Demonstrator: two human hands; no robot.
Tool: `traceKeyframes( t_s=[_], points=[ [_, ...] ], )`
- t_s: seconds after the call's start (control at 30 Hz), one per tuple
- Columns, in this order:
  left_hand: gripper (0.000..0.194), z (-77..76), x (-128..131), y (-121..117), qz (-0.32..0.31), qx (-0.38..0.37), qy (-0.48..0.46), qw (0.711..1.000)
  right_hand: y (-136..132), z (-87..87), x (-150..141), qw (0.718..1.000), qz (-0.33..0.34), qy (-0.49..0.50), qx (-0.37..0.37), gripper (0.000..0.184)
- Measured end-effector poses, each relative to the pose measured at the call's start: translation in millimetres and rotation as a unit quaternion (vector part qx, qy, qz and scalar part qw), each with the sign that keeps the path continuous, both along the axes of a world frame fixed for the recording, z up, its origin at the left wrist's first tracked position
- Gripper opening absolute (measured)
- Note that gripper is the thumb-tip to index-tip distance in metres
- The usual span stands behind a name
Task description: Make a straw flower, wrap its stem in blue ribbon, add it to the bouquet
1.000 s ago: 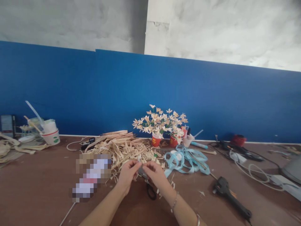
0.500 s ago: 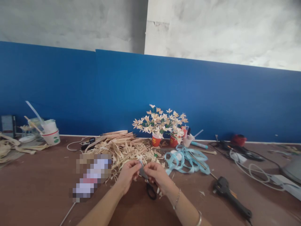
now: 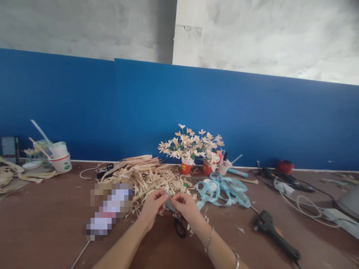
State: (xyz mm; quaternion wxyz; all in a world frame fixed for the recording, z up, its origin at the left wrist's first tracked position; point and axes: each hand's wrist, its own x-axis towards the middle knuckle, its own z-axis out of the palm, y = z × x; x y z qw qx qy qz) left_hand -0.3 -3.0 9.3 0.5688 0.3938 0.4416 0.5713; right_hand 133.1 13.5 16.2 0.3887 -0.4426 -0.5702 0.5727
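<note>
My left hand (image 3: 153,207) and my right hand (image 3: 185,207) meet fingertip to fingertip above the brown table (image 3: 42,220), both pinched on a small pale piece with a light blue bit (image 3: 168,194) between them. Something dark grey (image 3: 169,204) shows between the two hands; I cannot tell which hand holds it. Black-handled scissors (image 3: 180,227) lie on the table right under my right wrist. A heap of pale straw strips (image 3: 146,175) lies just beyond my hands.
Straw flowers in red cups (image 3: 190,147) stand at the blue back panel. Light blue ribbon (image 3: 221,190) lies right of my hands, a black glue gun (image 3: 276,233) further right, cables (image 3: 303,201) beyond. White cups (image 3: 60,157) stand far left.
My hands have drawn a little closer together and shifted slightly; the small piece stays pinched between them. Nothing else on the table has moved.
</note>
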Motion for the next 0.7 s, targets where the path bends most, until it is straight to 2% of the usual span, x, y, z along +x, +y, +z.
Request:
traceKeyframes(
  t_s=[0.37,0.7],
  points=[
    [0.028,3.7,2.3,-1.2,0.012,0.007,0.013,1.0,-2.4,-2.4,-1.5,0.996,-0.04,-0.026,0.073,0.013],
    [0.028,2.9,-1.9,-0.4,-0.011,0.015,0.023,1.0,0.8,-6.1,0.0,0.994,-0.055,-0.027,0.095,0.011]
  ],
)
